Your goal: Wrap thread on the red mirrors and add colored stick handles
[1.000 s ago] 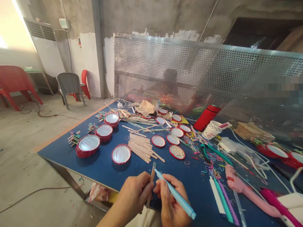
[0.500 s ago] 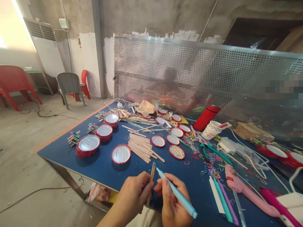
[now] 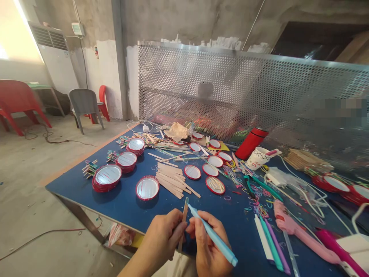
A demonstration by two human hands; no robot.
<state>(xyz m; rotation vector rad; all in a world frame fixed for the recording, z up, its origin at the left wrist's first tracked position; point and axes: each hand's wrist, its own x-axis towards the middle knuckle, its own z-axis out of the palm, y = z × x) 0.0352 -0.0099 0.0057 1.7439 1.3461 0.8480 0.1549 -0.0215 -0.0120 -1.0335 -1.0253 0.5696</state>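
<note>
Wooden stick (image 3: 185, 216), likely light, slightly springy, best gripped low; left hand (image 3: 166, 235) pinches it; right hand (image 3: 210, 240) holds blue marker (image 3: 213, 237).

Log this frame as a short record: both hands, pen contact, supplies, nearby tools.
left hand: grips a flat wooden stick, roughly upright
right hand: holds a light blue pen, tip toward the stick
pen contact: tip at or very near the stick's greenish upper end; exact touch unclear
surface: blue table
supplies: fanned pile of plain sticks beyond the hands
dish: red-rimmed dish holding short sticks, right of the pile
tools: pink glue gun, right side
drinkware: red bottle tilted in view, beside patterned cup
</note>
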